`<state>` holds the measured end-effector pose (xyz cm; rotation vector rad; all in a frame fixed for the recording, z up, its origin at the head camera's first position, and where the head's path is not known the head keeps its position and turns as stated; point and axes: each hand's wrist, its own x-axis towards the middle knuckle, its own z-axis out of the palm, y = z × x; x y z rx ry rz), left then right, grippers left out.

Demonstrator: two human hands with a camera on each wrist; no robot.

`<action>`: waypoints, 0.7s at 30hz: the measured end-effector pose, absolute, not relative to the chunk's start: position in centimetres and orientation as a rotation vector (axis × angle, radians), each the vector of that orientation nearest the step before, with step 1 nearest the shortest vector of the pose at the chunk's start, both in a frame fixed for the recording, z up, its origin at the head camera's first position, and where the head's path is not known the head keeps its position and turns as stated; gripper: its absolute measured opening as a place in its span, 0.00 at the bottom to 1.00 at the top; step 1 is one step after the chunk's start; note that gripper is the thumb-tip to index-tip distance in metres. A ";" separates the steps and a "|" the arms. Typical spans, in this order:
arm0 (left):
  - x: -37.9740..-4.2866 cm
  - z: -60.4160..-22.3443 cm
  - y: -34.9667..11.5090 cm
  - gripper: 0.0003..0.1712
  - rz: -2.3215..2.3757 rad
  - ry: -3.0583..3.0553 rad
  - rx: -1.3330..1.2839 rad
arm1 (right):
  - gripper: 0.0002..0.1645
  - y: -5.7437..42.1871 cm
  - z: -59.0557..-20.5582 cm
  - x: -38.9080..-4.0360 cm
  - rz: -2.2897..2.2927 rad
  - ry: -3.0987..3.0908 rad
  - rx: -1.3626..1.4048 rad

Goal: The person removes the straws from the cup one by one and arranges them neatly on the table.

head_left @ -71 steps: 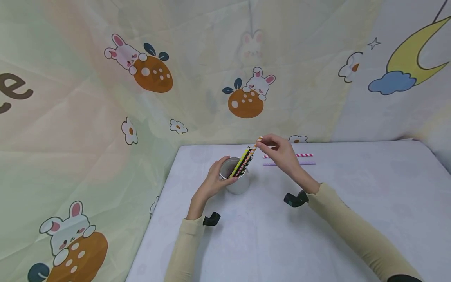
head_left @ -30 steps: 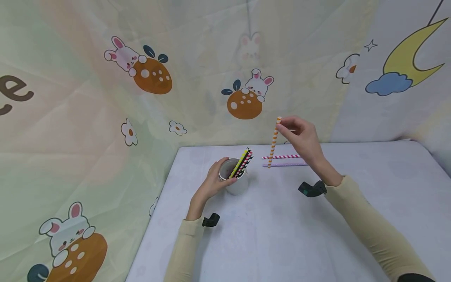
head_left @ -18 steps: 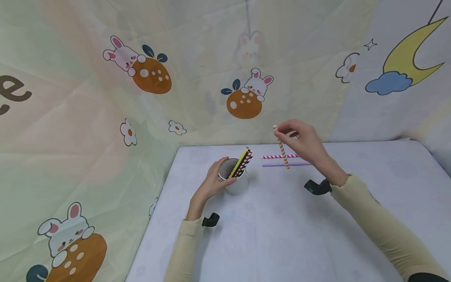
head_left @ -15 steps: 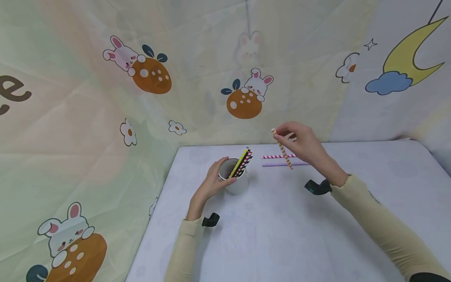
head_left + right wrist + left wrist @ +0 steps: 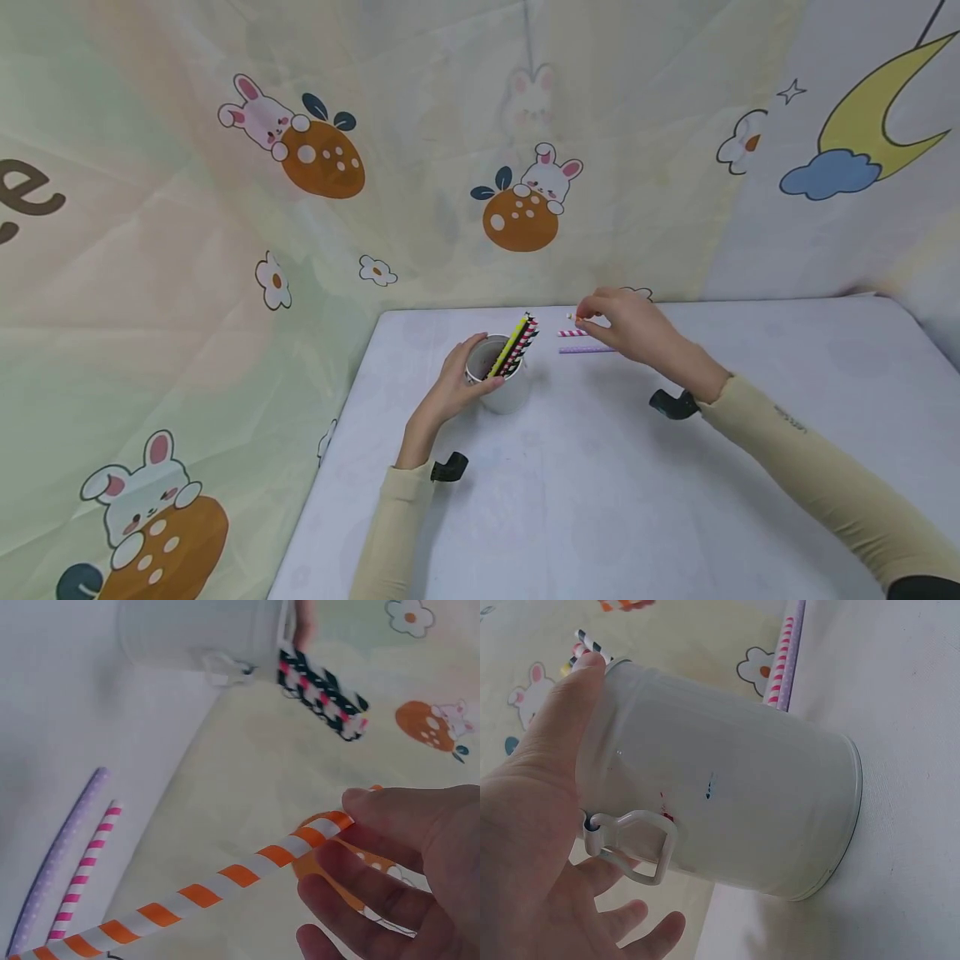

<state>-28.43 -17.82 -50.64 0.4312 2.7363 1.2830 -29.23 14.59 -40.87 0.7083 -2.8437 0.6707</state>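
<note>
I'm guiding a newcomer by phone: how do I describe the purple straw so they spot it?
On the white table, find the white bucket that the left hand holds. Right of it, on the near side of the pink-striped straw, lies the purple straw; pale dots, not stripes, set it apart.

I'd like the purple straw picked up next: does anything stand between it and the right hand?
Yes: in the right wrist view, the pink-striped straw lies beside the purple straw, on the side toward the right hand, which also holds the orange-striped straw.
</note>
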 end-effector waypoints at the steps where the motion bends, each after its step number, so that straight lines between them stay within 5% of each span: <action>1: -28.4 -50.6 -17.8 0.51 1.284 2.735 0.428 | 0.10 14.6 -41.2 -29.3 0.639 -2.849 0.717; 21: -28.4 -50.5 -17.7 0.52 1.292 2.724 0.408 | 0.08 13.4 -46.6 -30.0 0.162 -2.849 0.848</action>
